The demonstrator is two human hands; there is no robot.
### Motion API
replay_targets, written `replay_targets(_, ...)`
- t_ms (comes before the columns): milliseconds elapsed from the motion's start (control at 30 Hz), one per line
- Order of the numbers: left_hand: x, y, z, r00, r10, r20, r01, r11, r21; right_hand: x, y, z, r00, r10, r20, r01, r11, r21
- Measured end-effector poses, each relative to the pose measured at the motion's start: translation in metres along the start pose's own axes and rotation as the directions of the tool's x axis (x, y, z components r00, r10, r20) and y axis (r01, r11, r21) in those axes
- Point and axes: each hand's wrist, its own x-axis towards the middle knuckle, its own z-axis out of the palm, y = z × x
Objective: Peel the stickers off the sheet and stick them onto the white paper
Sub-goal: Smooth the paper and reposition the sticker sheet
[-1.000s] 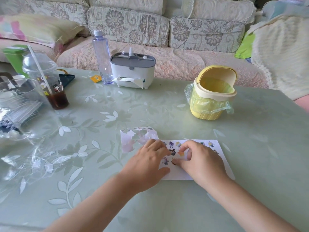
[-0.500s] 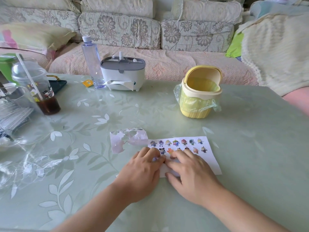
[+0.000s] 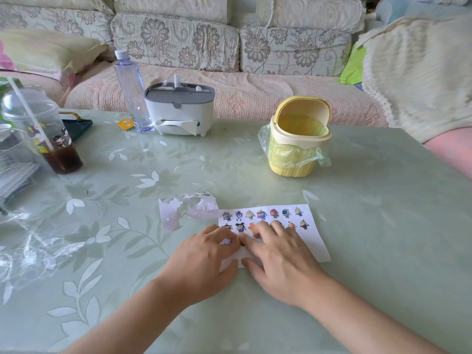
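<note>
I see holed sticker sheet (image 3: 187, 210) lying curled on counter (image 3: 383, 226), touching white paper (image 3: 313, 242) at its left. Left hand (image 3: 204, 261) on paper's left edge, fingers bent; pinching or not, cannot tell. Right hand (image 3: 283, 261) spread flat, pressing paper. Stickers (image 3: 261, 214) in two rows just beyond fingertips.

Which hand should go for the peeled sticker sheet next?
Left, probably. The left hand is on that side, and the sticker sheet lies just beyond it, while the right hand rests on the white paper.
</note>
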Motion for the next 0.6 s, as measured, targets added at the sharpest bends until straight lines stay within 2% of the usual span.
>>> replay_targets(267, -0.002, 0.008, 0.001, 0.999, -0.038, -0.022, 0.039, 0.999, 0.034, -0.003, 0.002, 0.004, 1.000, 0.015, 0.023, -0.015, 1.000, 0.013)
replay_targets(433, -0.002, 0.007, 0.000, 1.000, -0.004, 0.016, 0.003, 0.994, 0.109, -0.011, 0.007, 0.004, 0.999, 0.016, 0.051, -0.019, 0.997, 0.071)
replay_targets(600, -0.008, 0.001, 0.001, 0.996, 0.021, 0.088, -0.027, 0.997, 0.073, -0.012, 0.009, -0.002, 0.997, 0.047, 0.063, -0.052, 0.996, 0.076)
